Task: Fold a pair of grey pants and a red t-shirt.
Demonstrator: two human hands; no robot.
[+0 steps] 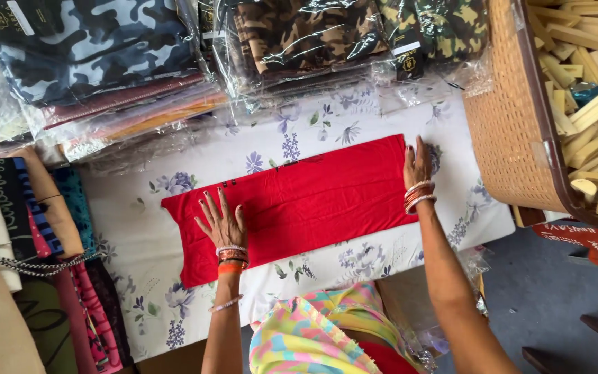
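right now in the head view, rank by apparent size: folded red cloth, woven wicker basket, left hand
1. folded red cloth
2. woven wicker basket, partly cut off by the frame and nearer the camera, so unsure against the cloth
3. left hand

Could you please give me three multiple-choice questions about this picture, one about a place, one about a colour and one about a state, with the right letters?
1. Where does the wicker basket stand?
A. to the right of the red cloth
B. on top of the cloth
C. under the table

2. What colour is the cloth under the two hands?
A. blue
B. red
C. white

3. How does the left hand lie?
A. closed in a fist
B. raised in the air
C. flat with fingers spread on the cloth

Answers: 1 A, the basket sits past the cloth's right end, beyond the right hand. 2 B, the cloth is plain red on the floral table cover. 3 C, the palm is down and the fingers are apart.
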